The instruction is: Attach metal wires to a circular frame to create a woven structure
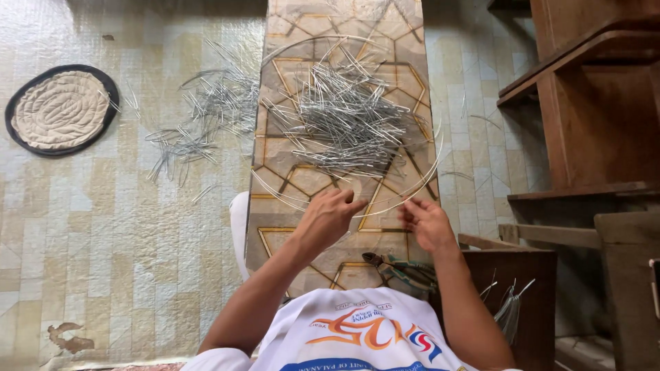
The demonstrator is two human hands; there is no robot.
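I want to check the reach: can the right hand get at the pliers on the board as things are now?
Probably yes. The pliers lie on the patterned board just below the right hand, near that forearm, with nothing on top of them. The hand's grip seems busy at the wire hoop, so it would have to release first.

At lower centre, the left hand [328, 218] and right hand [427, 224] pinch a large wire hoop [436, 161] on a patterned surface [289, 237]. A heap of bent wire pieces [347, 120] lies inside the hoop at upper centre. More wires [206, 113] lie left on the floor [103, 227]. Pliers [402, 268] rest just below the right hand.
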